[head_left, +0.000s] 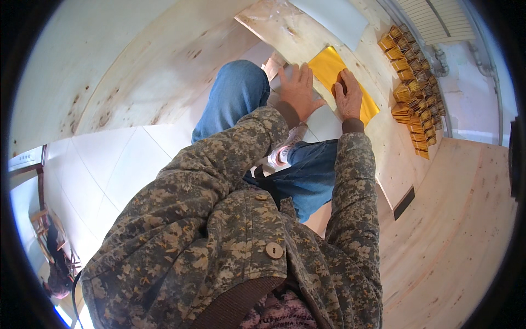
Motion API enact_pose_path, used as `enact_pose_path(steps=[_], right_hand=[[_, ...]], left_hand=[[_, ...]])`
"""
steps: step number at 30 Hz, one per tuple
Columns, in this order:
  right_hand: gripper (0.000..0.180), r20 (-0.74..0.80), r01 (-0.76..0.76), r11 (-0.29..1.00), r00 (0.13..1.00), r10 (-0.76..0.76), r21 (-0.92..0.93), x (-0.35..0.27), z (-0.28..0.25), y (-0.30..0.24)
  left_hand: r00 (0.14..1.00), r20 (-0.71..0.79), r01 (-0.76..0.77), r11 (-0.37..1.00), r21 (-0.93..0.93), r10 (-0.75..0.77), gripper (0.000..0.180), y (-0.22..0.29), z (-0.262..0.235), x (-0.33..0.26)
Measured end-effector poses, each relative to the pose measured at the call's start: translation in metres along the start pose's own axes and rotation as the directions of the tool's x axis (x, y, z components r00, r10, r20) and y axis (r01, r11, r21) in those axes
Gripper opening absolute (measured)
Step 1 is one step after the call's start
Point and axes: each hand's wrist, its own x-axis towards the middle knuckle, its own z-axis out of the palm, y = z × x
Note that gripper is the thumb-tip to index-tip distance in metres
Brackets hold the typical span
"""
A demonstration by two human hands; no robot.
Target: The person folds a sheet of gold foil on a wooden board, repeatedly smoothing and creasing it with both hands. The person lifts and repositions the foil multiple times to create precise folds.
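My left hand (298, 88) lies flat in the upper middle of the frame, fingers spread apart, palm down on the white sheet (329, 122) and on the left edge of the gold foil (327, 67). My right hand (348, 94) sits just to its right, pressed on the foil, its fingers curled together over a small brown tool (339, 86); most of that tool is hidden under the fingers, so I cannot tell its shape. The foil is a yellow-gold rectangle, tilted, lying on a pale wooden board (307, 33) that runs from the top centre down toward the right of the frame. Part of the foil shows beyond my right hand toward the lower right.

Along the board's right side, in the upper right, sits a long row of folded gold pieces (412, 88), stacked close together. A second white sheet (337, 16) lies on the board at the top of the frame, apart from the foil.

Below my hands are my 2 knees in blue jeans (235, 93), and my camouflage sleeves (350, 186) come up from the lower edge. A pink and white shoe (284, 153) shows between my legs
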Motion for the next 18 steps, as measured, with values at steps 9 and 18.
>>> enact_pose_path(steps=[9, 18], right_hand=[[0.037, -0.010, 0.006, 0.999, 1.000, -0.006, 0.045, 0.001, -0.001, -0.002], [0.038, 0.048, -0.004, 1.000, 0.999, 0.005, -0.022, -0.001, -0.006, -0.005]], left_hand=[[0.930, -0.081, -0.368, 0.895, -0.252, 0.359, 0.055, -0.014, 0.009, 0.070], [0.877, 0.045, -0.474, 0.877, -0.085, 0.478, 0.058, -0.026, 0.053, 0.109]])
